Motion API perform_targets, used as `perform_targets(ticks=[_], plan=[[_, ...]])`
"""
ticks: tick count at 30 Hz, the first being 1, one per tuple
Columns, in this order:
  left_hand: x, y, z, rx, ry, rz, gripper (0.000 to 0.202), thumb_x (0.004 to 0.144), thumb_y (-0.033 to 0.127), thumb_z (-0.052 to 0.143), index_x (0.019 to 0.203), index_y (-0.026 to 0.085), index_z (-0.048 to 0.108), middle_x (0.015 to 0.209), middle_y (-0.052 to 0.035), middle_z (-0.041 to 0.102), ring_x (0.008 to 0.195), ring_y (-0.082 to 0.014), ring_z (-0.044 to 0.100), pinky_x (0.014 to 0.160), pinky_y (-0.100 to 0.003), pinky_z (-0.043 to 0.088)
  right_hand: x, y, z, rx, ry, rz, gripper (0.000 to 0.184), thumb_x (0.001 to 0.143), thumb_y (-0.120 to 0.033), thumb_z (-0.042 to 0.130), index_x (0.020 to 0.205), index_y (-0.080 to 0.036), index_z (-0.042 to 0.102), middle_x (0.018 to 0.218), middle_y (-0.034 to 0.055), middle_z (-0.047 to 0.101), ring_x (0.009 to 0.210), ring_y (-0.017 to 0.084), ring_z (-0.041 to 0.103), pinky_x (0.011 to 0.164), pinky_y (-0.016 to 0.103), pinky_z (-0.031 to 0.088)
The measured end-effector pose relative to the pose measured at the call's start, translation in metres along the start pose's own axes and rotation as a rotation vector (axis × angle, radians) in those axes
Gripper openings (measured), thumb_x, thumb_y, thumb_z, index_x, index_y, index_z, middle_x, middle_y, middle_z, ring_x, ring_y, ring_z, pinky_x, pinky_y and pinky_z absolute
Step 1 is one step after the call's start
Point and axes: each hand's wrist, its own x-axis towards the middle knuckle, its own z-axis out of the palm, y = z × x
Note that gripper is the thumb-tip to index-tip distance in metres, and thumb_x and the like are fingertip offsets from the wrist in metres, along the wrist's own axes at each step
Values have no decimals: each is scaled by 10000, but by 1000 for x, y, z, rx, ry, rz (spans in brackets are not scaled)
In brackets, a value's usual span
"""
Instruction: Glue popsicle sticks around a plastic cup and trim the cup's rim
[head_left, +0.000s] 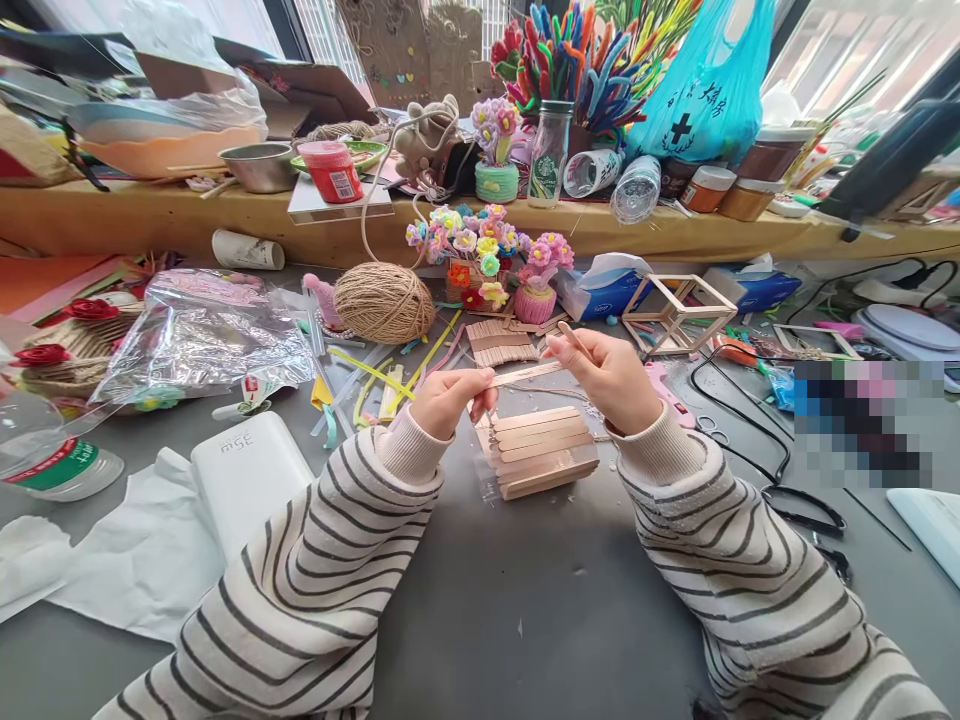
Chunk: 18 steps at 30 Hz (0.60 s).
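Note:
A flat wooden craft stick [527,373] is stretched level between my two hands, above the table. My left hand [448,402] pinches its left end between thumb and fingertips. At its other end, my right hand [611,378] has its fingers closed, and a second thin wooden stick [573,337] pokes up from them. Just below lies a rounded piece built of craft sticks [540,438] set side by side, with a clear plastic bottle or sheet showing inside. Behind my hands rests a row of loose craft sticks [501,343].
A twine ball [384,303] and yarn flowers [465,240] stand behind. To the right are a wooden stick frame [679,312], a pink glue gun [670,395], scissors [711,430] and black cables. A white power bank [251,480], paper and a plastic bottle [60,465] lie left.

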Motion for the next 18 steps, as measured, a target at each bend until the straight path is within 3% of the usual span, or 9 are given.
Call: perform_targets(ticks=[3,6,10,14,16,18], plan=[[2,-1,0,-5,8,-51,384,676,352,477,338,188,400,335,39,351,360,-71,335,460,-269,276,-5,-8,-3,-238,136,-234,221,780,-352,550,767,-154,648,497,-51,407,461,64,331,476,210,285],[4,-2,0,-9,-7,-61,380,663,355,468,330,201,366,327,40,329,345,-72,318,432,-273,246,-11,-17,-1,-405,53,-478,185,789,-275,542,882,-180,671,639,-4,561,515,74,433,522,202,340],[2,-3,0,-11,-16,-56,390,684,356,473,343,205,360,336,42,308,357,-78,301,423,-275,235,-18,-21,6,-626,4,-642,231,824,-245,477,948,-206,668,709,18,604,570,86,501,523,205,332],[0,-3,1,-29,-71,-31,456,761,433,440,373,204,373,376,26,345,400,-94,337,462,-282,281,-20,-22,10,-604,-16,-600,256,853,-275,440,833,-209,687,634,13,574,516,81,460,503,221,308],[0,-2,1,-65,-116,34,519,790,536,371,391,203,380,406,20,362,426,-101,363,492,-286,310,-19,-23,10,-457,-29,-511,234,841,-268,463,817,-197,684,637,17,567,536,86,464,517,217,330],[0,-2,2,-78,-88,124,509,754,605,410,457,192,423,460,26,394,467,-102,392,519,-277,335,-17,-24,8,-251,-34,-398,185,811,-271,515,798,-182,677,642,18,570,559,93,476,533,219,359]])
